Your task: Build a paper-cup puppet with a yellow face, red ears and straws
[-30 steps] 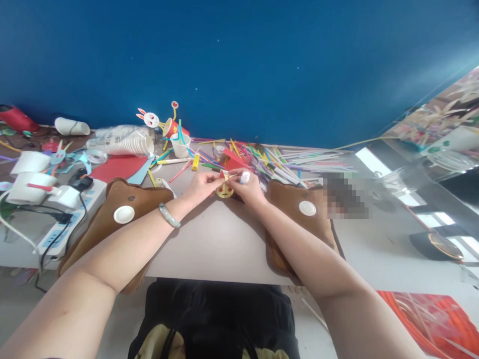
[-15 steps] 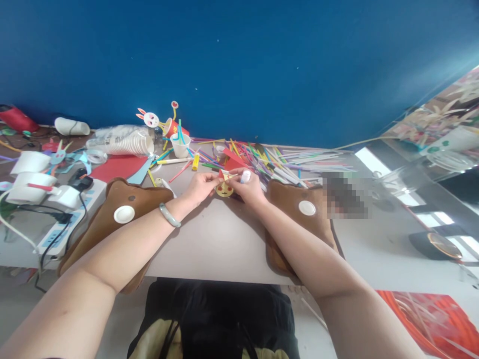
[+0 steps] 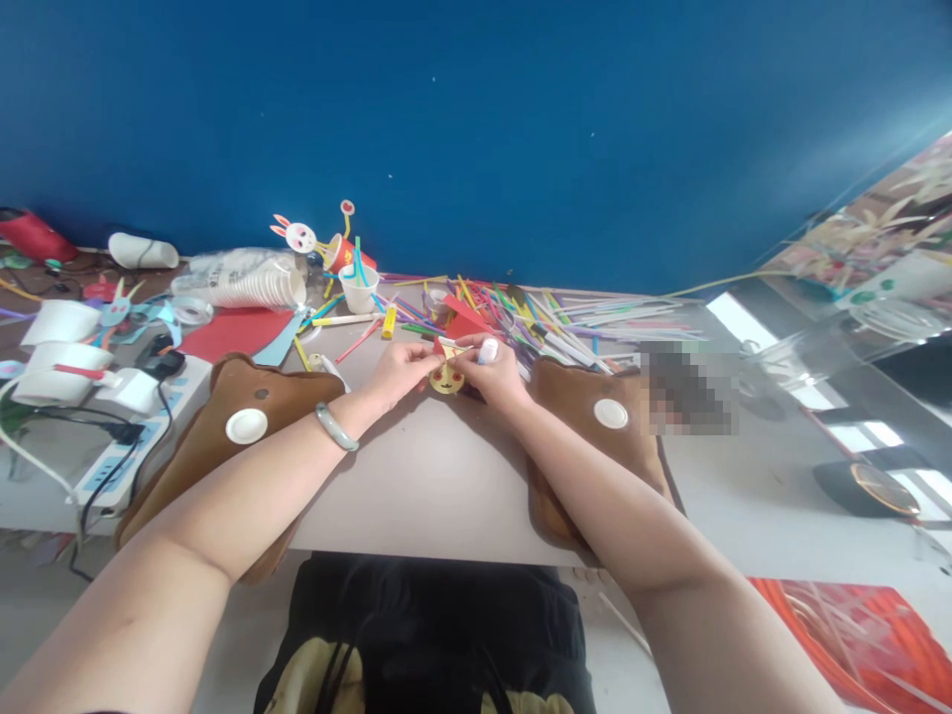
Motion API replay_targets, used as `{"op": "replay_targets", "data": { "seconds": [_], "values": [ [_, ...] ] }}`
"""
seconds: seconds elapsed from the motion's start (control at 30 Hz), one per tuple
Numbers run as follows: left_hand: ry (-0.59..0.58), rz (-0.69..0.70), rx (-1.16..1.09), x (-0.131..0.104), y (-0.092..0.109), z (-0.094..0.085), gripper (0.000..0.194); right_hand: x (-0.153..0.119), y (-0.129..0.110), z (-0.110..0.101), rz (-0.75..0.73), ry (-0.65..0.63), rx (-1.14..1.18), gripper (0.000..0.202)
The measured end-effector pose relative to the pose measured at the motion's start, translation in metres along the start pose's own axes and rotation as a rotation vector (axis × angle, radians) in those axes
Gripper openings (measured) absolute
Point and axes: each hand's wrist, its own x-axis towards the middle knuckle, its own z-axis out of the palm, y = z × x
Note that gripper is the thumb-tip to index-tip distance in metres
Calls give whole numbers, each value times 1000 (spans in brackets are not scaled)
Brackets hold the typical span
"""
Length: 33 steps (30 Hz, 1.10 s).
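Observation:
Near the middle of the table, a small yellow paper face (image 3: pixel 447 384) with red eyes and a drawn mouth is pinched between my two hands. My left hand (image 3: pixel 404 375) grips its upper left side, where a red paper piece (image 3: pixel 438 346) sticks up. On the upper right, the fingers of my right hand (image 3: pixel 497 375) are closed on the same face. A white tube-like thing (image 3: pixel 488 350), perhaps a glue stick or pen, pokes out of the right hand too. Fingers cover the top of the face.
Many coloured pipe cleaners (image 3: pixel 565 332) lie behind my hands, with red paper (image 3: pixel 467 315) among them. A white cup (image 3: pixel 360 290) with straws, a rabbit figure (image 3: pixel 300 238) and stacked paper cups (image 3: pixel 253 288) are at back left. Brown cushions (image 3: pixel 569 466) lie beneath my forearms; a power strip (image 3: pixel 138 446) is left.
The fingers have shifted very slightly at the top of the paper face. Both hands keep their grip, and nothing else has visibly moved.

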Motion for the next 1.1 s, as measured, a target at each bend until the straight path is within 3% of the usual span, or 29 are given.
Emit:
{"op": "replay_targets", "data": {
  "seconds": [0.17,0.43,0.6,0.77,1.1],
  "values": [
    [12,46,82,0,-1,-1,22,0,3,1,-29,2,-32,31],
    [33,-7,84,-4,7,2,28,-3,-2,2,-14,-38,-16,31],
    [40,0,19,-2,5,1,23,-2,-1,1,-32,0,-51,28],
    [47,-80,-59,-1,7,0,29,-1,2,0,-32,-3,-51,30],
    [6,35,70,5,-8,-3,23,-2,1,1,-33,-23,-38,31]
  ]
}}
